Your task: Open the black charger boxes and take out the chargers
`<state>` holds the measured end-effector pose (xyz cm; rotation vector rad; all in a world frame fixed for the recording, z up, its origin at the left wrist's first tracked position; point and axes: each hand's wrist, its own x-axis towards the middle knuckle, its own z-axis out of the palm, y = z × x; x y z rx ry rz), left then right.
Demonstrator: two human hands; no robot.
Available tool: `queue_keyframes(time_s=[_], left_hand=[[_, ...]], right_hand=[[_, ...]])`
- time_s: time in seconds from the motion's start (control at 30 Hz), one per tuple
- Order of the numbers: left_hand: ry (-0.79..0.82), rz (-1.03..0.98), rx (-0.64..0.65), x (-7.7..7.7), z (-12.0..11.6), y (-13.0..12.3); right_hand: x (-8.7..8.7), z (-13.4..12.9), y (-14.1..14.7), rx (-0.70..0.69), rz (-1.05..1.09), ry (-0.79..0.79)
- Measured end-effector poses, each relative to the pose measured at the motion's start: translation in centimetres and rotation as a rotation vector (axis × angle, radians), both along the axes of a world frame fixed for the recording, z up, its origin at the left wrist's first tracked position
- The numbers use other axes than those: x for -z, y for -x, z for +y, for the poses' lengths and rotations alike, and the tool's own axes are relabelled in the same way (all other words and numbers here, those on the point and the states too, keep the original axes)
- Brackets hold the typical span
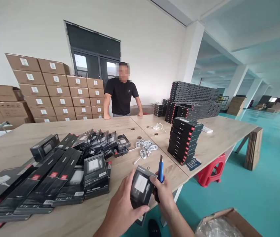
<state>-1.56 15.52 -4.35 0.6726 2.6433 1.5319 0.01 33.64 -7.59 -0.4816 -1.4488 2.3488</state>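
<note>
My left hand (pixel 121 207) grips a small black box (pixel 141 187) with a white charger pictured on its face, held just past the near edge of the wooden table (pixel 120 126). My right hand (pixel 164 192) touches the box's right side and holds a blue utility knife (pixel 160 171) upright, blade end up. Flat black packages and more small black boxes (pixel 63 171) lie spread over the table to the left of my hands.
Coiled white cables (pixel 146 147) lie mid-table. A stack of black boxes (pixel 185 140) stands to the right, larger stacks (pixel 191 98) behind. A person in a black shirt (pixel 121 95) leans on the far edge. Cardboard cartons (pixel 53 92) line the wall. A red stool (pixel 210 171) and an open carton (pixel 228 223) sit on the floor.
</note>
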Motion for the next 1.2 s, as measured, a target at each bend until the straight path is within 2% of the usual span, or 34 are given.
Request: queue_keyframes(time_s=[0.07,0.13,0.23,0.33,0.43,0.53,0.67,0.8,0.97,1.2], left_hand=[[-0.163,-0.257,0.060,-0.7,-0.7,0.2],[-0.377,-0.618,0.186,-1.0,-1.1,0.5],[-0.670,-1.138,0.414,-0.3,-0.7,0.8],[-0.852,-1.352,0.524,0.8,0.3,1.4],[-0.923,-1.351,0.506,1.5,1.0,3.4],[-0.993,-1.242,0.397,2.0,0.9,6.4],[-1.093,-1.126,0.349,3.3,0.1,8.9],[-1.127,-1.091,0.340,4.2,-0.3,8.9],[-1.136,-1.076,0.303,4.1,-0.2,8.7],[-1.118,-1.100,0.276,4.1,-0.3,8.9]], right_hand=[[-0.1,0.7,-0.4,-0.063,0.005,0.044],[-0.2,0.9,-0.6,-0.157,0.034,0.086],[-0.3,0.2,-0.2,-0.200,0.042,0.052],[-0.4,-0.2,0.9,-0.152,0.008,-0.022],[-0.2,0.7,1.2,-0.046,-0.018,-0.171],[0.3,2.3,-0.5,0.030,0.000,-0.451],[1.7,2.5,-3.9,-0.080,0.050,-0.933],[3.3,0.3,-5.2,-0.109,0.078,-1.221],[4.3,-1.5,-4.3,-0.071,0.105,-1.389],[4.0,-1.9,-3.4,-0.041,0.134,-1.411]])
